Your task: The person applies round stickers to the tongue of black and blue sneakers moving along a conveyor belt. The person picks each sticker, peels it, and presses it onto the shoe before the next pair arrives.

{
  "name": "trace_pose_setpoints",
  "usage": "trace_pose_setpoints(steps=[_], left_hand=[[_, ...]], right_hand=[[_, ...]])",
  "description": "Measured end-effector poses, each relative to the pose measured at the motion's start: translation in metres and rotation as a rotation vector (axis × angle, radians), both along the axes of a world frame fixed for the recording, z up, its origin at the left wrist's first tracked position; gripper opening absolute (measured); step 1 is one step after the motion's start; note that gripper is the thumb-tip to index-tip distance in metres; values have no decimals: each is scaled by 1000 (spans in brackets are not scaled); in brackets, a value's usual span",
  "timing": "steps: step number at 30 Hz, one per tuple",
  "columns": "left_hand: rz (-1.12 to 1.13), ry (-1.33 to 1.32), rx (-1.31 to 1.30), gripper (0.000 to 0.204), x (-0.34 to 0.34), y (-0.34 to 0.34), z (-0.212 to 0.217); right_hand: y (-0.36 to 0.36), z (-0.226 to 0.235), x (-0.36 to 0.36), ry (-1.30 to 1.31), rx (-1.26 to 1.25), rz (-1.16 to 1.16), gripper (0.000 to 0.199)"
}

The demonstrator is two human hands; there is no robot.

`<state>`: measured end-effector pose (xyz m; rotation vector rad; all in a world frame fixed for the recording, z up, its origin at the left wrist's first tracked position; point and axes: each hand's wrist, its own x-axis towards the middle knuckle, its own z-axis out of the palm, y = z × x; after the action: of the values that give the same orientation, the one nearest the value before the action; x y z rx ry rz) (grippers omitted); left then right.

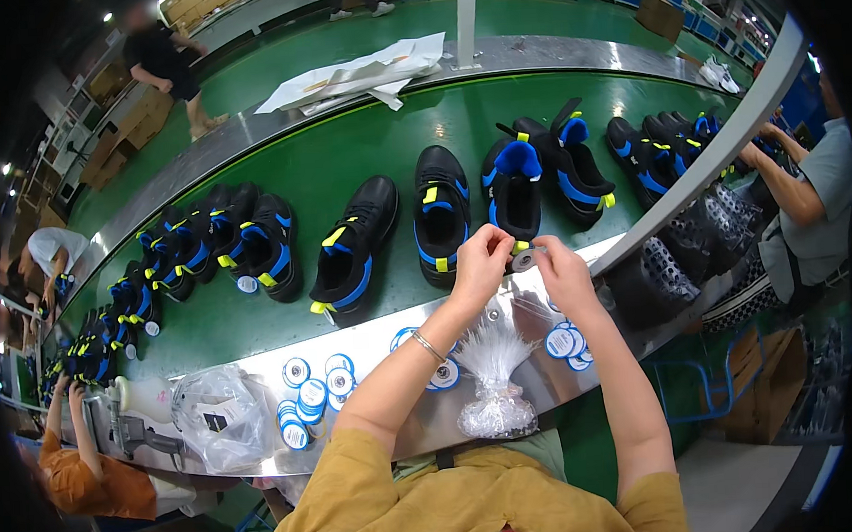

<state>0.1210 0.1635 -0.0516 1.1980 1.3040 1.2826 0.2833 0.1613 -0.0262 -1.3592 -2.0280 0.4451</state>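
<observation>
"Along the green work surface [335, 151], head view: what do we list?"

"Left hand [483, 261], one: fingertips pinched beside a yellow heel loop [520, 247]; what they hold, we cannot tell. Right hand [563, 274], one: narrow grip on a round grey tag [527, 261]."

"Where do we enter the black-and-blue shoe [516, 188]?"

"Just beyond both hands, heel toward us. Nearer us: blue-rimmed round tags [313, 393], bundled clear strands [495, 372]."

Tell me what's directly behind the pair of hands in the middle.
Just beyond the left hand and right hand stands a black shoe with blue lining and its opening in view. Fingers cover part of its heel, so that portion cannot be seen.
</observation>
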Motion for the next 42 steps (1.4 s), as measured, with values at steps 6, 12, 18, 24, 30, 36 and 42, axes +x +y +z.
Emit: trace_pose_setpoints(steps=[6,12,18,24,30,36,42], left_hand=[[24,56,302,8,3,19,17],[-213,-105,146,9,18,24,17],[-199,-9,160,11,9,19,21],[-141,25,170,10,7,12,25],[-58,26,253,14,-19,12,24],[-136,96,233,23,-25,9,30],[-250,-23,194,28,-27,12,28]], right_hand=[[17,31,2,156,45,46,14],[26,42,-13,434,-140,44,11],[34,23,-5,450,-49,53,6],[34,20,-14,599,-43,87,9],[33,17,-22,795,-289,90,10],[31,21,-20,786,-320,126,14],[34,26,-22,731,-369,216,21]])
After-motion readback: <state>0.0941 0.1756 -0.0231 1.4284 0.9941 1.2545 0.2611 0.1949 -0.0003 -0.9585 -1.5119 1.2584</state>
